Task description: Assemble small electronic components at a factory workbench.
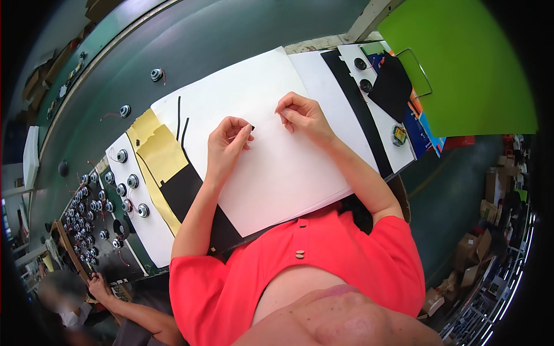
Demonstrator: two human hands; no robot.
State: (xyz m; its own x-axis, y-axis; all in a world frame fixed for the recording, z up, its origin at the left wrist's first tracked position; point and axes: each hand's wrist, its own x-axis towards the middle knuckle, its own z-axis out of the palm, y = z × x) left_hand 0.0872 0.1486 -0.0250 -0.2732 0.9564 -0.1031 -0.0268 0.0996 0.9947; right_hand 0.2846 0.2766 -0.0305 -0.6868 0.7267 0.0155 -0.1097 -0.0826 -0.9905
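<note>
Above a large white sheet (265, 179), my left hand (226, 147) pinches a small black piece (252, 127) between thumb and fingertips. To its right, my right hand (304, 117) is also closed in a pinch. Something tiny and pale may sit at its fingertips, too small to name. The two hands are apart from each other. Left of my left hand lie thin black strips (179, 115), near a torn yellow sheet (156, 147) and a black sheet (183, 193).
Several small round speakers (133, 181) with thin wires stand on the left of the table. At the right are black speakers (360, 64), a black cloth-like piece (392, 83) and a green panel (461, 63). Another person's hand (99, 286) is at the lower left.
</note>
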